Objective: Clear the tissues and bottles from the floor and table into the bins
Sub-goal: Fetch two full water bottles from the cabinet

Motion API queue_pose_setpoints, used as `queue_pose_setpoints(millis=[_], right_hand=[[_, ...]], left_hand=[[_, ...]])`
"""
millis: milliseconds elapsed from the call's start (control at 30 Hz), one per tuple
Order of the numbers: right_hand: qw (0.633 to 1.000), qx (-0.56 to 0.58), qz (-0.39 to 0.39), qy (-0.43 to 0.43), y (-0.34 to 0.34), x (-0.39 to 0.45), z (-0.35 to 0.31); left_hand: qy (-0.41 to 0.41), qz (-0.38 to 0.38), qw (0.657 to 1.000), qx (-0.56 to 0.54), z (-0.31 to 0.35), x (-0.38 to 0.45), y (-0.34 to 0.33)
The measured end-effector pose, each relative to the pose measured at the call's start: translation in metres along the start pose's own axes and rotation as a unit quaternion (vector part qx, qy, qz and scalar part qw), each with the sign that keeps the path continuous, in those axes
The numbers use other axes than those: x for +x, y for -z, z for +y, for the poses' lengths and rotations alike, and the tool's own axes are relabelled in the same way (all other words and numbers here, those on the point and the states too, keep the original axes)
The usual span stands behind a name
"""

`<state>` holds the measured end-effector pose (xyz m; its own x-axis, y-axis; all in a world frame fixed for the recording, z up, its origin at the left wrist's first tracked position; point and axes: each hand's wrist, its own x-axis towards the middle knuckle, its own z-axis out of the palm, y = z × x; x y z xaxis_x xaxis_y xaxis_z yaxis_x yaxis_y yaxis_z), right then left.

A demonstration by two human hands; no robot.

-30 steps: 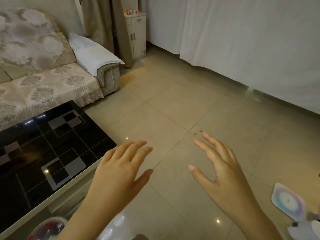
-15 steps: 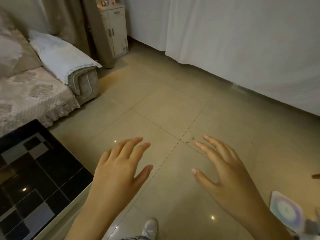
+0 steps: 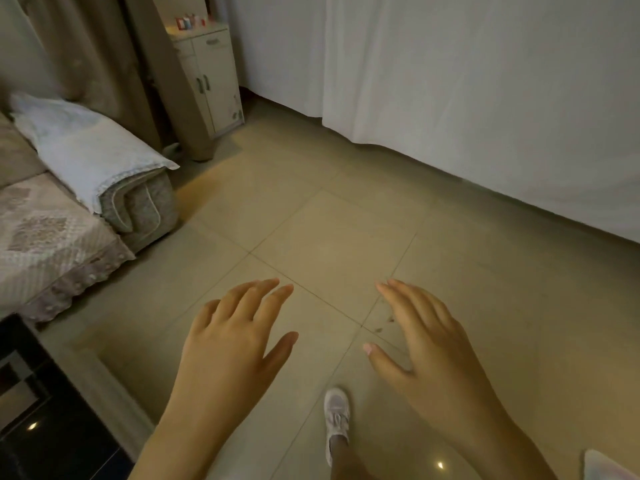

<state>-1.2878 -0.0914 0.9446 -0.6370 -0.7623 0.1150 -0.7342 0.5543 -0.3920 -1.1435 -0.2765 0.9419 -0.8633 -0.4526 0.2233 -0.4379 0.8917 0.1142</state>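
My left hand (image 3: 235,344) and my right hand (image 3: 429,351) hover palm-down over the tiled floor, fingers spread and straight, holding nothing. A corner of the black glass coffee table (image 3: 38,417) shows at the lower left, beside my left forearm. No tissue, bottle or bin is in view. A few small dark specks (image 3: 384,323) lie on the tile just left of my right hand.
A sofa (image 3: 69,230) with a white cloth over its armrest fills the left. A small white cabinet (image 3: 211,77) stands by brown curtains at the back. White drapes (image 3: 485,98) hang along the right. My shoe (image 3: 336,415) is on the floor below the hands.
The view has swung right and forward: the table has slid mostly out of frame at the left, the round pad at the right is gone, and my shoe has come into view. Both hands stay spread.
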Motion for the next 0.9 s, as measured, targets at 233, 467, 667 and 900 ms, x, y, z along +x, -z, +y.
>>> queue_pose_setpoints(millis=[233, 467, 667, 900], right_hand=[[0.999, -0.004, -0.04, 0.026, 0.001, 0.166, 0.062], [0.995, -0.003, -0.078, 0.066, 0.002, 0.316, 0.095], [0.993, 0.01, -0.078, 0.093, -0.011, 0.467, 0.1], [0.995, -0.01, -0.058, 0.084, -0.02, 0.627, 0.106]], left_hand=[[0.039, -0.01, 0.999, 0.015, -0.02, 0.153, -0.035], [0.079, -0.012, 0.997, 0.012, -0.045, 0.281, -0.06], [0.117, -0.019, 0.993, 0.007, -0.1, 0.394, -0.097], [0.092, -0.028, 0.995, 0.003, -0.171, 0.553, -0.121]])
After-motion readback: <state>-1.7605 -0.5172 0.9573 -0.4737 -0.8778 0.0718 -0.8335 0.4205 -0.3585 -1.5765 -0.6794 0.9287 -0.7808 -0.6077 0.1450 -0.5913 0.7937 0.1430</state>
